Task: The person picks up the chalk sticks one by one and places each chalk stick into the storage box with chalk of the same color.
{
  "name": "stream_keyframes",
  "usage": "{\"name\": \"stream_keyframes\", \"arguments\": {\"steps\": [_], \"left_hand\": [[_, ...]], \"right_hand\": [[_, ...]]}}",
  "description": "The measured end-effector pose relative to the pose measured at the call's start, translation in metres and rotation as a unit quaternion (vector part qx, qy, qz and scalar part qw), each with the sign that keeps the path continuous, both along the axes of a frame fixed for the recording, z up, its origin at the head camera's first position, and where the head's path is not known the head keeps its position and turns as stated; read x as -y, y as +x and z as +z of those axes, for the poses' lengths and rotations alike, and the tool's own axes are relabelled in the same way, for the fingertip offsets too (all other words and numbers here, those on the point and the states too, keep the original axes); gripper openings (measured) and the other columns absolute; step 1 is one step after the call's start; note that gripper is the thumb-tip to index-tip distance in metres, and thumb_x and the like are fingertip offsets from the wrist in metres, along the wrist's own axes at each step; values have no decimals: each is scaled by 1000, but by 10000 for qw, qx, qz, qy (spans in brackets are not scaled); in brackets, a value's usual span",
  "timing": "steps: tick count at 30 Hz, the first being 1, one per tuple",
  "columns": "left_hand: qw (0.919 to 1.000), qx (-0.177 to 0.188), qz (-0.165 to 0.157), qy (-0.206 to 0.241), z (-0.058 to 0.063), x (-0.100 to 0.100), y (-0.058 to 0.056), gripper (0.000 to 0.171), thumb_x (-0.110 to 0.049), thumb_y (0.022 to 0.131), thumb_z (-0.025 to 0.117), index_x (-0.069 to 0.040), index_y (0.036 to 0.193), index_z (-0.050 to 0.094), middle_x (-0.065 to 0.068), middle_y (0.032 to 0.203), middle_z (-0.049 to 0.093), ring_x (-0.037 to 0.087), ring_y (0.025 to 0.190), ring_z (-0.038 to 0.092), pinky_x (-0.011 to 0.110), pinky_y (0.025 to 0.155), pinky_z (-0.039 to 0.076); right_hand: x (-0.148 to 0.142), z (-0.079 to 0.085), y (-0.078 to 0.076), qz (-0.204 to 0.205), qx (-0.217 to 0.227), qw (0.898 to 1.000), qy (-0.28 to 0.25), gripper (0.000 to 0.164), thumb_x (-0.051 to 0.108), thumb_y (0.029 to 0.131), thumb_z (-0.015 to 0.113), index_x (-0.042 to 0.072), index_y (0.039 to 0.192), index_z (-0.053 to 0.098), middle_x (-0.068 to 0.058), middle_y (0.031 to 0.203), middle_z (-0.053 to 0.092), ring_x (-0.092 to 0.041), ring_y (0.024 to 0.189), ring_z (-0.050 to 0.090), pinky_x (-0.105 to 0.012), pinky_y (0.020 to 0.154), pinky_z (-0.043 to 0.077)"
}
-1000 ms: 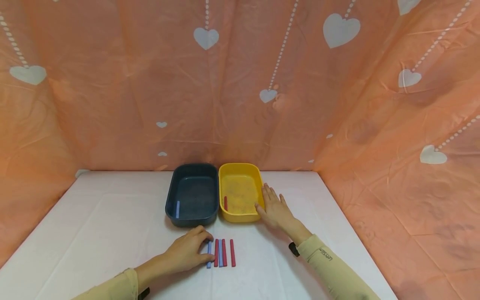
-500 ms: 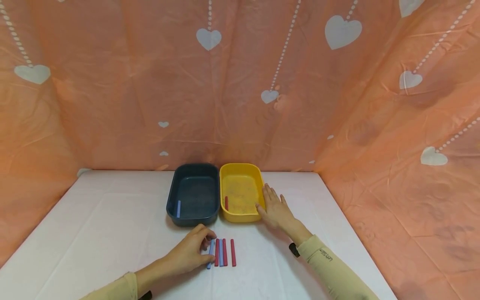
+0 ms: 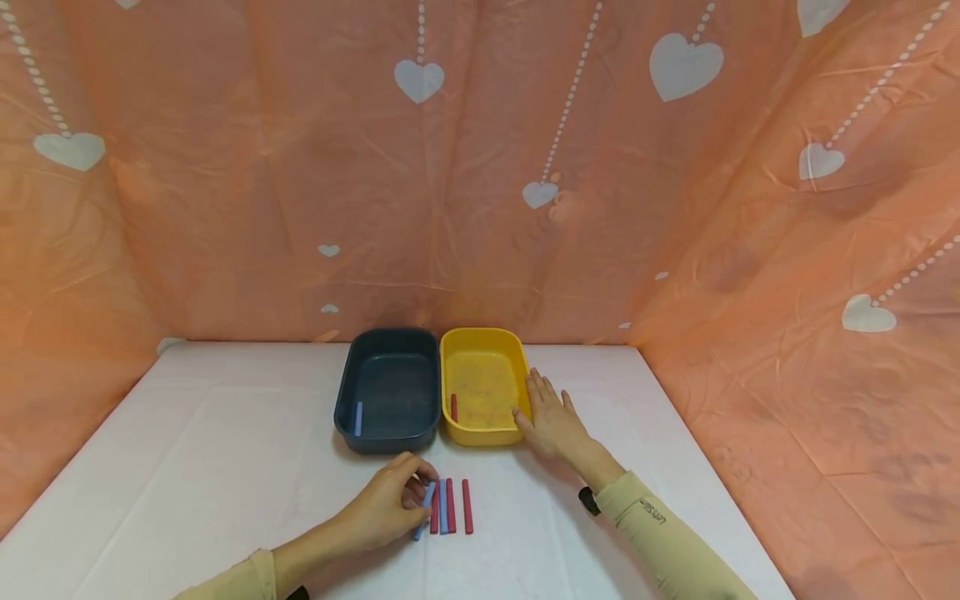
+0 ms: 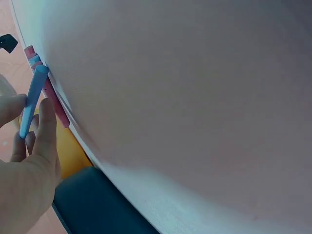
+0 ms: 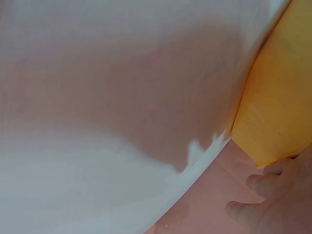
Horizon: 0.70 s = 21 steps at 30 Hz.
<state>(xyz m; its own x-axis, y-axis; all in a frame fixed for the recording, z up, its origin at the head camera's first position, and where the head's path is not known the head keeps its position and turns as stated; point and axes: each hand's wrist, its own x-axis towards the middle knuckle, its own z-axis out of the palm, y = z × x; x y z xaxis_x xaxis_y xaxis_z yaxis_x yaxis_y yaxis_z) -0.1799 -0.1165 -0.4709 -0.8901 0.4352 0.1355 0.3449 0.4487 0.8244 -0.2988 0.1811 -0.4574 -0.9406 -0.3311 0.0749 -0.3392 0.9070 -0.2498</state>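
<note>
My left hand (image 3: pixel 386 508) pinches a blue chalk stick (image 3: pixel 422 521) between thumb and fingers, and the stick leans at a slant. In the left wrist view that chalk (image 4: pixel 34 100) shows against the fingers. Right beside it lie a second blue chalk stick (image 3: pixel 443 508) and several red ones, one red stick (image 3: pixel 468 507) a little apart on the right. My right hand (image 3: pixel 555 427) rests on the right rim of a yellow tub (image 3: pixel 483 437), fingers extended. That tub holds one red chalk stick (image 3: pixel 453 407).
Against the yellow tub's left side stands a dark blue tub (image 3: pixel 386 445), with one blue chalk stick (image 3: pixel 358 419) inside. Both are on a white-covered table (image 3: pixel 225 450). An orange curtain with white hearts (image 3: pixel 420 81) encloses the back and sides.
The blue chalk in my left hand has gone from lying straight to tilted, its far end shifting right towards the red sticks. My right hand stays on the yellow tub.
</note>
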Motion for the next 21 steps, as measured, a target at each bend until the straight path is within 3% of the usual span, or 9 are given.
{"name": "stream_keyframes", "arguments": {"steps": [10, 17, 21], "left_hand": [[9997, -39, -57, 223, -1, 1, -1, 36, 6, 84, 80, -6, 114, 63, 7, 110, 57, 18, 95, 62, 24, 76, 56], [9969, -9, -41, 791, 2, 3, -3, 35, 9, 85, 77, 0, 116, 62, 11, 113, 56, 30, 99, 65, 23, 79, 58], [9950, -92, 65, 994, 7, 4, -7, 34, 7, 86, 77, 3, 117, 62, 12, 114, 57, 30, 102, 66, 25, 81, 59]], "right_hand": [[0, 0, 1, 1, -4, 10000, -22, 75, 43, 109, 42, -5, 162, 20, -20, 171, 16, -39, 157, 21, -65, 122, 17], [1, 0, 1, -6, -32, 10000, -32, 74, 42, 109, 41, -5, 162, 21, -19, 171, 16, -39, 157, 21, -65, 122, 17], [1, 1, 2, -7, -18, 10000, -48, 75, 43, 108, 41, -5, 162, 21, -19, 172, 15, -39, 157, 21, -64, 122, 17]]}}
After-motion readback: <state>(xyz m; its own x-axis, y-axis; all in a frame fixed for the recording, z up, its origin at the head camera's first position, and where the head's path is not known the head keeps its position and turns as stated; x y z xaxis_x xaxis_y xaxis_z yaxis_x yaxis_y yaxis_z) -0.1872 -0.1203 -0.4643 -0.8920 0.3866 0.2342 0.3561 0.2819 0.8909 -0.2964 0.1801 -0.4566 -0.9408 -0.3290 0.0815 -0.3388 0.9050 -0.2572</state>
